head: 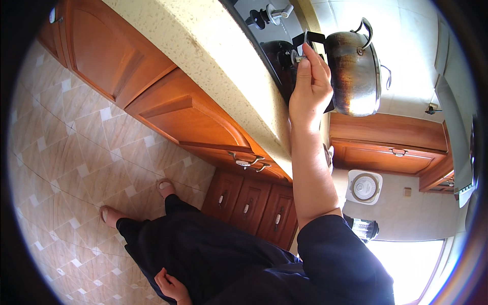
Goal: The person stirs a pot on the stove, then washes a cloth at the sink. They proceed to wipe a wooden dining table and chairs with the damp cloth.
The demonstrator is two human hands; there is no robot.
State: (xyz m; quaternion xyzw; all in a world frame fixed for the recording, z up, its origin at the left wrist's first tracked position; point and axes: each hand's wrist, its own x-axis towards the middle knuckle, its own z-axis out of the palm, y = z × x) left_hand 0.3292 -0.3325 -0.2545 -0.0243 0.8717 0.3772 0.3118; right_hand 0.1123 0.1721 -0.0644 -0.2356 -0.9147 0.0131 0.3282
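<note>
My right hand (312,82) is stretched out over the hob, its thumb and fingers pinching a stove control knob (300,59). Right beside it, a lidded stainless steel pot (352,74), stained brown by heat, stands on a black pan support (314,37). A second control knob (280,14) with a metallic lever sits farther along the glossy hob. Low at my side hangs my left hand (173,286), its fingers loosely curled and nothing seen in them. It lies against my dark clothing.
A speckled stone countertop (213,65) runs along the hob, above wooden cabinet doors (194,122). Drawers (248,209) meet them at the corner. Beyond my arm are a white appliance with a round top (365,187) and a blender jar (365,229). Tiled floor (87,145) lies below.
</note>
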